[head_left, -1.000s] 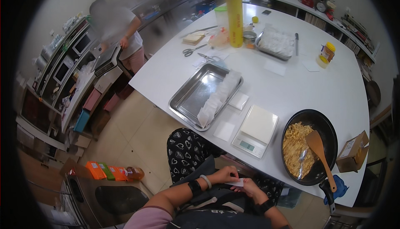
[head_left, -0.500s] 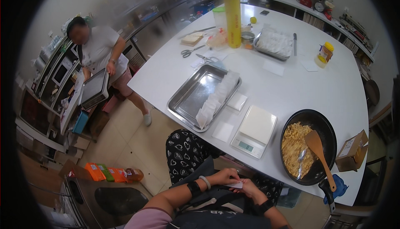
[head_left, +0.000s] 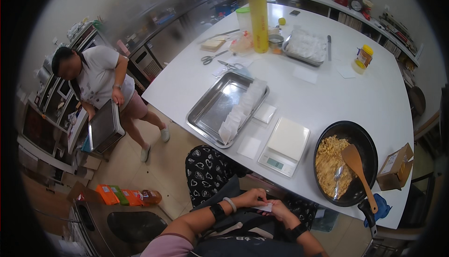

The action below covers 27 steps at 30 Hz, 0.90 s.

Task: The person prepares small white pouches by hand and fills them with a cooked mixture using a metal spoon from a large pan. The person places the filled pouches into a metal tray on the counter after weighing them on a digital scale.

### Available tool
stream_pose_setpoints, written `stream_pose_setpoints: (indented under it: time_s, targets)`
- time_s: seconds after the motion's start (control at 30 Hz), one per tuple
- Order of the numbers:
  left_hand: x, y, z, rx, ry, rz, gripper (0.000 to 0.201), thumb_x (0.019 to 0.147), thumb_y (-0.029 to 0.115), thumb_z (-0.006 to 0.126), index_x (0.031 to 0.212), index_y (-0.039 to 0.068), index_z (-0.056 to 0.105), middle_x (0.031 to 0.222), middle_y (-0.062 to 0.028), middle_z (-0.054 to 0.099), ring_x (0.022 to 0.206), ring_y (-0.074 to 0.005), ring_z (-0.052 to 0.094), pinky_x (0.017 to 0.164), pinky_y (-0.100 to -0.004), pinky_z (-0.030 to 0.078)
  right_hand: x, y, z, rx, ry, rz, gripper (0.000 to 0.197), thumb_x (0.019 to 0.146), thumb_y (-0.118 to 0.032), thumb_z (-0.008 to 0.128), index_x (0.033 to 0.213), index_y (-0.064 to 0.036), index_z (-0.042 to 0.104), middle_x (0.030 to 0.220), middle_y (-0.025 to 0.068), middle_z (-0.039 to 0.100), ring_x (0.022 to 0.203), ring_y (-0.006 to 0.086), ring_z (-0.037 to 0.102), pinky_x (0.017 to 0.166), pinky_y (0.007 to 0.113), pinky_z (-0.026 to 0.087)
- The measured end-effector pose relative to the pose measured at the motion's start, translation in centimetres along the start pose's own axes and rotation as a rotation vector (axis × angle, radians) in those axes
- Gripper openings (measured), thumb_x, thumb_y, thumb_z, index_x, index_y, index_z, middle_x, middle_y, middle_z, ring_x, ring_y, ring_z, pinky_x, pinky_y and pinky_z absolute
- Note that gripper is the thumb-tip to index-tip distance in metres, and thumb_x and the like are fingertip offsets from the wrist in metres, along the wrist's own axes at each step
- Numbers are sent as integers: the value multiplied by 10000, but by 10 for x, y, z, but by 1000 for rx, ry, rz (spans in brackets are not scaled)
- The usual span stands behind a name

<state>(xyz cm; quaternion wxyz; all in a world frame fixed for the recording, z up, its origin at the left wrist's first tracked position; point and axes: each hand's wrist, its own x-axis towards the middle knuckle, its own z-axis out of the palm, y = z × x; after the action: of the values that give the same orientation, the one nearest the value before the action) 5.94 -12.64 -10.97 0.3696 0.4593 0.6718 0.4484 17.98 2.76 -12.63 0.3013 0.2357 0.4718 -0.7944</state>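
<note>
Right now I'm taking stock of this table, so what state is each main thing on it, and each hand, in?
Left hand: closed on a white slip
Right hand: closed on the same slip
Near tray: white papers lined along its right side
Digital scale: on, digits showing
Frying pan: holding yellowish food
Wooden spatula: resting in the pan
Yellow roll: upright
Far tray: filled with white, papery pieces
Jar: upright
</note>
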Motion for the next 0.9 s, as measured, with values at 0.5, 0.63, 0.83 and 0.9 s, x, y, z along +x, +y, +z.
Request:
stream_pose_setpoints:
  time_s: [0.5,0.63,0.83,0.9]
  targets:
    - [1,4,0,8,27,-17,153,803,153,679,878,20,671,822,-116,616,768,-243,599,687,-313,467,2,4,-5,-23,-37,-12,241,930,-60,423,1096,-10,590,897,151,689,648,117,655,534,177,491]
    - [1,0,1,26,18,-5,160,804,154,674,893,22,671,826,-122,615,774,-248,599,694,-315,467,1,3,-4,-29,-22,11,221,930,-77,445,1066,-27,611,893,140,690,658,114,653,552,183,498]
    - [-1,5,1,55,-2,8,171,797,169,679,889,25,671,826,-130,614,777,-258,599,693,-327,472,1,4,0,-43,-4,9,201,922,-114,487,1055,-54,625,900,120,691,645,112,642,560,192,498]
    - [0,3,1,79,8,28,161,796,171,680,871,28,672,821,-130,613,766,-265,597,674,-336,472,1,4,0,-49,-1,16,195,919,-116,495,1048,-54,627,895,119,691,645,111,642,559,193,498]
